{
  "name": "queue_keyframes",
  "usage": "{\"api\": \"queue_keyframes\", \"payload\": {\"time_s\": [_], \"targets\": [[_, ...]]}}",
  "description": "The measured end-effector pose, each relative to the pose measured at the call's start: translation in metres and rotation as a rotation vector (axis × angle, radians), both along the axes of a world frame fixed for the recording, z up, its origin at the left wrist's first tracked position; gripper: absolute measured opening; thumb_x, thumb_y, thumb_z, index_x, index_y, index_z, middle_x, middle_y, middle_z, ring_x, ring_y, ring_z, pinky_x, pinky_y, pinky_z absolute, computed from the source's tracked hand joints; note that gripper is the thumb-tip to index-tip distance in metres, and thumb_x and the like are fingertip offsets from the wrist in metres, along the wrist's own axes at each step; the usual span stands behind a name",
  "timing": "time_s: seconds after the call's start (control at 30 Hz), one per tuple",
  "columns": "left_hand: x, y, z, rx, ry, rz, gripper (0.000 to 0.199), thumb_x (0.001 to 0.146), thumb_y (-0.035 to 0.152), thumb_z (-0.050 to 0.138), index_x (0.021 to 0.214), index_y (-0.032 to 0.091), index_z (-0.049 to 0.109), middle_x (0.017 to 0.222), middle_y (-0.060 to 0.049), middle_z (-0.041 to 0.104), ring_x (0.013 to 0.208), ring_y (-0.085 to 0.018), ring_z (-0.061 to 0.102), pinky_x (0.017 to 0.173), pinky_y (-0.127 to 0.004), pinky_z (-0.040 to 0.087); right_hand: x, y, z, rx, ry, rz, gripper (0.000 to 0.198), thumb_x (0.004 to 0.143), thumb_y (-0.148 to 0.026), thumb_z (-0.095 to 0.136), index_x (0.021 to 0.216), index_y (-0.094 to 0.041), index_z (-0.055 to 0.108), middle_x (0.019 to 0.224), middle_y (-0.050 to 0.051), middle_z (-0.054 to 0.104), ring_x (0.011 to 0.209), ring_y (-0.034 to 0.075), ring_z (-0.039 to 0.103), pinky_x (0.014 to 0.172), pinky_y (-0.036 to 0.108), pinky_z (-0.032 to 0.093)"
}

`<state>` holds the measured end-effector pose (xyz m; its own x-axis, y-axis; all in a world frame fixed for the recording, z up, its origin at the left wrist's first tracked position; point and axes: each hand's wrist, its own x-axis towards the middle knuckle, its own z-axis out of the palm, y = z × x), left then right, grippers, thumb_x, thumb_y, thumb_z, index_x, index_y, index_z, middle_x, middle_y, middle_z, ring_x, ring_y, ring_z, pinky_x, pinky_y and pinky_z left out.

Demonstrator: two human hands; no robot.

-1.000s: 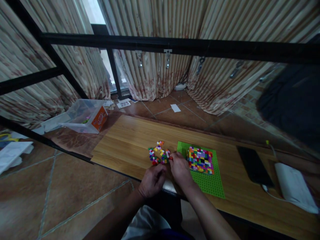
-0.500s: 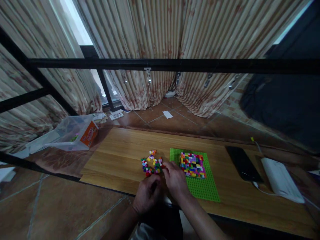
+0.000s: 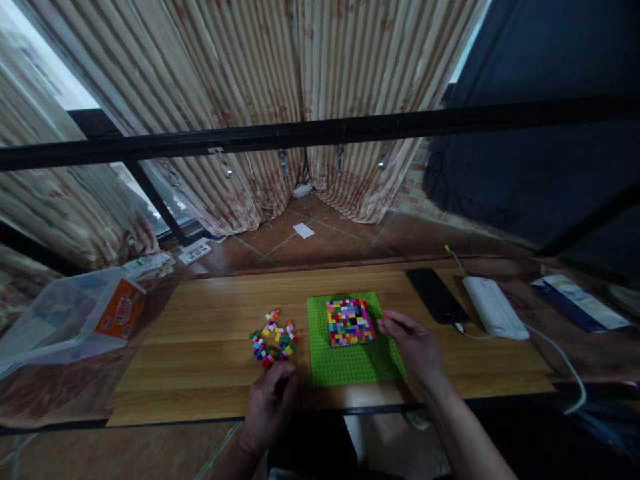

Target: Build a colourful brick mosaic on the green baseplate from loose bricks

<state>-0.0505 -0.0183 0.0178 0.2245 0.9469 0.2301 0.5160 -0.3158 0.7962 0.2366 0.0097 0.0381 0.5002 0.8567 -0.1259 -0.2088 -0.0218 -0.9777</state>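
Once drawn away with right hand from brick pile, reached right edge of green baseplate, pinching, apparently, small orange brick; shifted work, seemingly, from pile to multicoloured block. Kept left hand loosely curled near pile, well apart from right; could not tell if gripping anything. Saw block on baseplate, brightly mosaicked, dark spot near middle.

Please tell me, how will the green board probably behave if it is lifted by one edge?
The green board looks thin and flat, so it may bend a little. The block of bricks sits nearer its far edge, so that side will probably feel heavier. Lying flat on the table, it seems unlikely to roll.
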Motion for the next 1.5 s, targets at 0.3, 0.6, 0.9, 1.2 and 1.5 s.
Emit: {"api": "queue_keyframes", "payload": {"time_s": [0.3, 0.6, 0.9, 1.2, 1.5], "targets": [[0.001, 0.002, -0.005, 0.031, 0.02, 0.019, 0.01, 0.086, 0.024, 0.054, 0.091, 0.019, 0.06, 0.087, -0.005, 0.068, 0.089, -0.019, 0.067, 0.077, -0.026, 0.054, -0.002, 0.007, -0.011, 0.021, 0.169, 0.053, 0.032, 0.062, -0.039, 0.08, 0.087, -0.02, 0.073, 0.074, 0.002, 0.071, 0.065, 0.014, 0.064, 0.063, 0.028, 0.053], [0.0, 0.002, -0.005, 0.067, 0.052, 0.019, 0.01, 0.085, 0.024, 0.054, 0.089, 0.018, 0.061, 0.082, -0.004, 0.068, 0.08, -0.017, 0.068, 0.069, -0.023, 0.055, -0.005, 0.011, -0.011, -0.021, 0.324, 0.057, 0.032, 0.06, -0.041, 0.082, 0.081, -0.019, 0.073, 0.069, -0.001, 0.067, 0.06, 0.008, 0.058, 0.06, 0.019, 0.049], [-0.002, 0.003, -0.01, 0.097, 0.056, 0.009, 0.01, 0.086, 0.023, 0.055, 0.093, 0.018, 0.06, 0.086, -0.004, 0.068, 0.084, -0.017, 0.068, 0.073, -0.023, 0.055, 0.0, 0.018, -0.015, -0.011, 0.211, 0.01, 0.035, 0.054, -0.041, 0.084, 0.078, -0.019, 0.071, 0.068, 0.0, 0.069, 0.06, 0.012, 0.062, 0.062, 0.025, 0.051], [0.001, -0.001, -0.003, 0.046, 0.058, 0.02, 0.008, 0.086, 0.023, 0.053, 0.089, 0.019, 0.059, 0.084, -0.003, 0.067, 0.083, -0.016, 0.067, 0.073, -0.022, 0.053, 0.004, 0.029, -0.016, -0.026, -0.215, 0.088, 0.03, 0.066, -0.042, 0.073, 0.084, -0.018, 0.074, 0.083, 0.007, 0.074, 0.074, 0.021, 0.066, 0.072, 0.035, 0.052], [0.0, 0.001, -0.007, 0.026, 0.083, -0.006, 0.008, 0.088, 0.023, 0.051, 0.089, 0.019, 0.058, 0.081, -0.002, 0.065, 0.078, -0.014, 0.065, 0.071, -0.021, 0.051, 0.004, 0.032, -0.013, 0.011, -0.609, 0.152, 0.029, 0.077, -0.041, 0.061, 0.092, -0.018, 0.072, 0.093, 0.009, 0.073, 0.084, 0.023, 0.067, 0.08, 0.038, 0.051]]}}
